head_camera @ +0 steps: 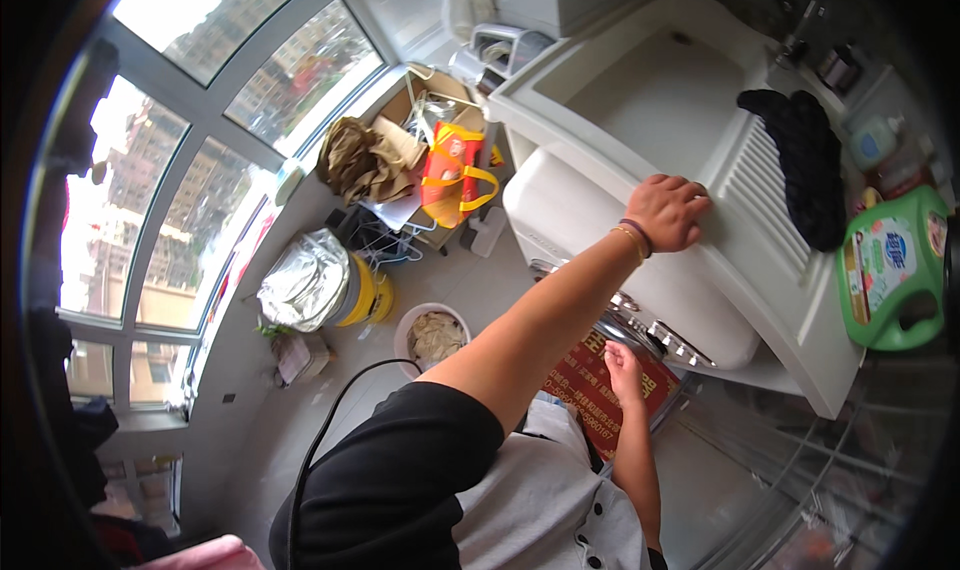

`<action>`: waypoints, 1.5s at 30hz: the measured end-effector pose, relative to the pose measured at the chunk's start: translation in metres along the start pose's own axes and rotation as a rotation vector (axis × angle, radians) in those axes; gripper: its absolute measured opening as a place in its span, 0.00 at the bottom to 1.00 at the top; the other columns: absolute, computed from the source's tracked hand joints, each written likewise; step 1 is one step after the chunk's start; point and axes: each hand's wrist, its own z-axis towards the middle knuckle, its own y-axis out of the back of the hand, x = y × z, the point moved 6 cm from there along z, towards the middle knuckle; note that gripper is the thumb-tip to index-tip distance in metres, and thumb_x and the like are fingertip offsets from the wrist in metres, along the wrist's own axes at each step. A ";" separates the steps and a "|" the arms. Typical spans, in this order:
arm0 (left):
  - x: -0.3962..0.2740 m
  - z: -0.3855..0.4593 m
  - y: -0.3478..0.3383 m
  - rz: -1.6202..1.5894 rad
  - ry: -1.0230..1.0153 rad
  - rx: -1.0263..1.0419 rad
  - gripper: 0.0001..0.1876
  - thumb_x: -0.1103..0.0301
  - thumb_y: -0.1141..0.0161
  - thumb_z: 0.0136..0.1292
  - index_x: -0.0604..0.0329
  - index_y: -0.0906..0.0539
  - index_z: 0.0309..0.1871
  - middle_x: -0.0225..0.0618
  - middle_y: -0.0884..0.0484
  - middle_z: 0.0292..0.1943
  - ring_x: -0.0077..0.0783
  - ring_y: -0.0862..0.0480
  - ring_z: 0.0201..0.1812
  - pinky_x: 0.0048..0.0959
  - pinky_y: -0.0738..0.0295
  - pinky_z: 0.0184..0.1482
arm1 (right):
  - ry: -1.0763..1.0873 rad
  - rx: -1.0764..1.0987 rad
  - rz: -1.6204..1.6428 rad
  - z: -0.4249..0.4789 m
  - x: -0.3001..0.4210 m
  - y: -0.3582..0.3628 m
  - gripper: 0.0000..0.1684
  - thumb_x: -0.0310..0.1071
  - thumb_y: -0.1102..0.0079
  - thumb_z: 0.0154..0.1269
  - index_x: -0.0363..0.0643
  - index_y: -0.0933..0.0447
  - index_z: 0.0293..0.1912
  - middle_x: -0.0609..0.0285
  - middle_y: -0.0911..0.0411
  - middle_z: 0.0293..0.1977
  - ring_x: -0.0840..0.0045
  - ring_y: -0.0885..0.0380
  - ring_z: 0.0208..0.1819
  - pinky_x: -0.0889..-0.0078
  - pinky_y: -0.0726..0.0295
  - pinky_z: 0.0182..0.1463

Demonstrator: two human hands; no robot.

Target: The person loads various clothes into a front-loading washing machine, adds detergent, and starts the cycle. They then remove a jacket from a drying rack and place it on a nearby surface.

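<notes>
Palm down, my left hand [667, 213] rests on the front rim of a white laundry sink [581, 134], beside the ribbed washboard [757, 172]. Nothing shows in its grasp, though the palm is hidden. My right hand [624, 371] is lower, in front of my body, with bent fingers apart and nothing in them. A wadded black cloth item [806, 168] lies across the washboard. Under the sink stands a white appliance [577, 202], seemingly a washing machine, with a row of silvery buttons [679, 345]. My left forearm partly covers its front.
A green detergent jug [892, 270] and a pump bottle [874, 142] stand right of the washboard. The faucet [799, 33] is at the sink's back. A red printed mat [585, 397], cloth-filled basin [435, 337], yellow bucket [367, 292] and red-yellow bag [454, 172] lie lower down.
</notes>
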 end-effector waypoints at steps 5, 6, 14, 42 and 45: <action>0.006 -0.002 -0.006 0.052 0.019 0.035 0.16 0.61 0.42 0.45 0.48 0.17 0.39 0.25 0.17 0.44 0.30 0.18 0.44 0.33 0.25 0.46 | -0.032 0.098 -0.039 0.011 -0.011 -0.006 0.17 0.32 0.42 0.72 0.35 0.23 0.56 0.58 0.18 0.48 0.79 0.20 0.49 0.74 0.23 0.56; 0.008 -0.005 -0.009 0.058 0.020 0.033 0.15 0.60 0.41 0.45 0.48 0.17 0.39 0.26 0.17 0.44 0.30 0.19 0.44 0.33 0.26 0.46 | -0.041 0.101 -0.041 0.014 -0.010 -0.006 0.17 0.32 0.42 0.71 0.35 0.23 0.56 0.58 0.18 0.48 0.79 0.20 0.49 0.75 0.23 0.56; 0.008 -0.005 -0.014 -0.011 -0.005 -0.002 0.18 0.60 0.41 0.41 0.51 0.18 0.39 0.29 0.17 0.45 0.36 0.19 0.45 0.36 0.26 0.50 | -0.090 0.105 0.097 0.040 -0.056 -0.002 0.17 0.34 0.44 0.74 0.35 0.25 0.57 0.57 0.20 0.50 0.75 0.21 0.51 0.72 0.24 0.58; 0.022 -0.016 -0.032 0.036 0.007 -0.029 0.19 0.53 0.40 0.37 0.48 0.19 0.35 0.33 0.18 0.37 0.42 0.19 0.40 0.43 0.27 0.42 | -0.078 0.159 0.359 0.063 -0.090 -0.035 0.21 0.39 0.46 0.75 0.40 0.32 0.62 0.68 0.26 0.45 0.84 0.28 0.44 0.80 0.28 0.47; 0.016 -0.003 -0.016 0.101 -0.014 -0.018 0.18 0.57 0.40 0.37 0.46 0.18 0.36 0.31 0.17 0.37 0.40 0.18 0.38 0.40 0.24 0.40 | -0.050 0.125 0.373 0.061 -0.073 -0.032 0.20 0.40 0.45 0.76 0.38 0.28 0.59 0.62 0.23 0.50 0.80 0.25 0.51 0.74 0.26 0.59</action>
